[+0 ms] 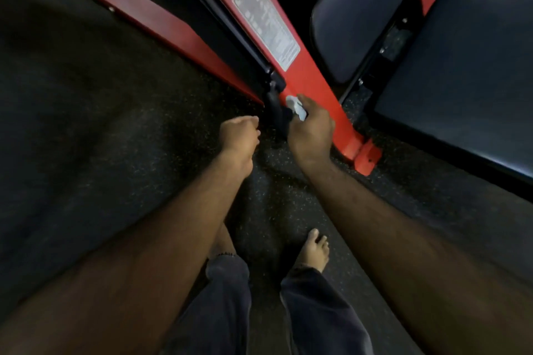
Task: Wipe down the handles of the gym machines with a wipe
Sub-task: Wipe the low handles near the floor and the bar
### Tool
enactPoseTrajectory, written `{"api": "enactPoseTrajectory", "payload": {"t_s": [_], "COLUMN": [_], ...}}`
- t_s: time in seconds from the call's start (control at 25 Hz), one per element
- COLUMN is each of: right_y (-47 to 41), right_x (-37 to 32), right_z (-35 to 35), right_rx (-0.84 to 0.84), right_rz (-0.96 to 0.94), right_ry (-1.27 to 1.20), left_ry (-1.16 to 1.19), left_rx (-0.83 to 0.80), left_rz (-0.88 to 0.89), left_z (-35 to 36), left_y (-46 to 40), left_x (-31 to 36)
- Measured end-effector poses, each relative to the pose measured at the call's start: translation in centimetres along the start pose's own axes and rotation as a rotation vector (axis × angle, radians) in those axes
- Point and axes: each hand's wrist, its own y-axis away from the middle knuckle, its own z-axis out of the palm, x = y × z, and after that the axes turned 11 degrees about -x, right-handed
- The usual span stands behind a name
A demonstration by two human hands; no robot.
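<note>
Right hand (310,127) pinched the one white wipe (295,106) against the black handle (278,112) low on the red machine.

The fingers were curled round the crumpled wipe, pressing it on the top of the dark grip, which hung at the foot of the red frame arm (311,81). The left hand (239,132) sat just beside the handle, fingers curled in loosely, holding nothing, apart from it. Count: two hands, one wipe, one handle in sight, two red beams, the second beam (138,11) running off to the left. A silver label plate (266,23) sat on the near beam. Two dark padded cushions (354,14) lay to the right, blurred. Underfoot, black speckled rubber flooring (274,210); one bare foot (314,249) showed below dark trousers (323,311). The right forearm hid part of the floor by the beam's base.
</note>
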Motion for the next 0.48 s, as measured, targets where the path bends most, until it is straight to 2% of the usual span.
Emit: {"api": "enactPoseTrajectory", "payload": {"t_s": [0.12,0.24,0.36,0.48], "right_y": [-3.7,-5.0,-2.9,-1.4], "right_x": [1.9,2.8,5.2,6.2], "right_z": [3.4,5.8,4.9,2.9], "right_rx": [-0.020,-0.153,-0.202,-0.244], "right_rz": [-0.006,-0.018,-0.035,0.033], "right_ry": [0.002,0.002,0.130,0.236], "left_ry": [0.136,0.330,0.374,0.345], "left_rx": [-0.102,-0.162,-0.110,-0.066], "left_rz": [-0.016,-0.025,-0.013,0.009], "left_z": [0.8,2.1,2.9,2.8], "left_y": [-4.6,-7.1,-7.4,-7.1], "left_x": [-1.9,-2.8,-3.2,-3.4]}}
